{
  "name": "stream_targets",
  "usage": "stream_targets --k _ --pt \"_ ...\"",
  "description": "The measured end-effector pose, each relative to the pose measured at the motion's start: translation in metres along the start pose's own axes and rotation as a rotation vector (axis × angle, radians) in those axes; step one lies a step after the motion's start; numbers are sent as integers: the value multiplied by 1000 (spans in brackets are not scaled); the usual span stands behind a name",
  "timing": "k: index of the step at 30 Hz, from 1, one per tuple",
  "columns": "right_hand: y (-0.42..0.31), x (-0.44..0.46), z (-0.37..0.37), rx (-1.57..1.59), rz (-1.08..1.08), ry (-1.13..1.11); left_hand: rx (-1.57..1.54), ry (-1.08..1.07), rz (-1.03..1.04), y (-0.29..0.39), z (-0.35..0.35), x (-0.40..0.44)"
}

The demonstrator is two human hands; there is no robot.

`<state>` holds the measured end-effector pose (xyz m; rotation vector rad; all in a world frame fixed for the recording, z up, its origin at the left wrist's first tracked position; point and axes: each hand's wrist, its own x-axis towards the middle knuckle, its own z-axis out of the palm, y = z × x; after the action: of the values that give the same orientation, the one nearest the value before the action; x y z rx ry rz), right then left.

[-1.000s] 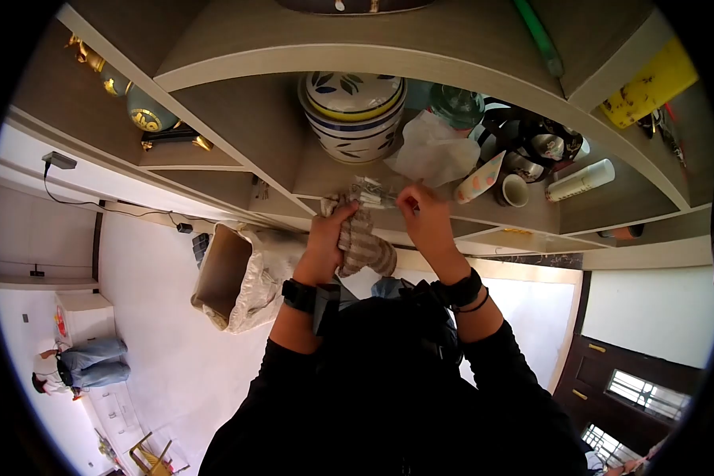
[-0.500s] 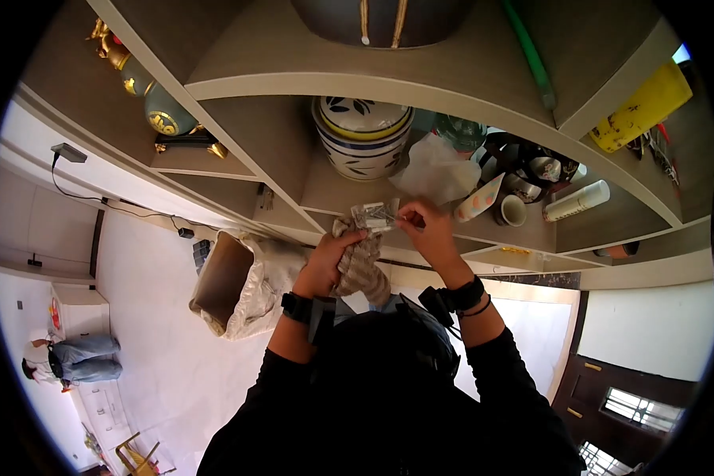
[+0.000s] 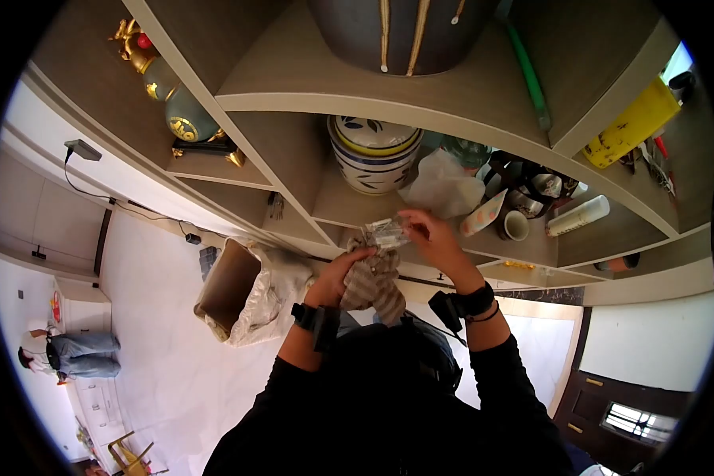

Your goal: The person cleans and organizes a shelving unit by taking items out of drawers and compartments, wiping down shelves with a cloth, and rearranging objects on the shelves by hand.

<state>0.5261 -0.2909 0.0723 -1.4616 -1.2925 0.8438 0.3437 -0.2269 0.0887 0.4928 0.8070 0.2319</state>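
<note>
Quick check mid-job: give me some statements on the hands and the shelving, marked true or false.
1. The left hand holds a striped cloth. True.
2. The patterned jar has its lid off. False: the lid is on.
3. The right hand is touching the jar. False: its fingers are at the small clear packet.
4. A small cup stands to the jar's right in the picture. True.
5. The bin is on the shelf. False: it's on the floor.

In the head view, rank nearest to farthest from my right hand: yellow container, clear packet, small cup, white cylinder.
1. Clear packet, just left.
2. Small cup, to the right.
3. White cylinder, farther right.
4. Yellow container, upper right.
</note>
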Motion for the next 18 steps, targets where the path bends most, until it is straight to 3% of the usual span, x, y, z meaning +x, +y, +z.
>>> stream_targets --k 2,6,7,9,11,12,14,15,18 --pt "-8 -5 -2 33 34 -19 -184 -108 -158 4 3 -2" --pt "-10 -10 2 221 84 73 -28 -92 -158 1 6 -7" --pt "-8 -10 3 243 101 123 231 -208 136 -13 -11 2" --pt "-4 -10 5 169 123 134 490 -322 437 -30 -37 24" --pt "1 -9 7 95 142 145 182 -296 106 -35 -51 43" --pt "5 -8 9 58 91 188 184 -298 110 -37 -57 46" --pt "3 -8 11 20 38 232 723 -511 668 -40 -68 51" --pt "-2 -9 11 -54 24 228 724 -512 670 -42 -72 59" --pt "-6 -6 8 -201 -4 139 551 -793 979 -43 -73 68"
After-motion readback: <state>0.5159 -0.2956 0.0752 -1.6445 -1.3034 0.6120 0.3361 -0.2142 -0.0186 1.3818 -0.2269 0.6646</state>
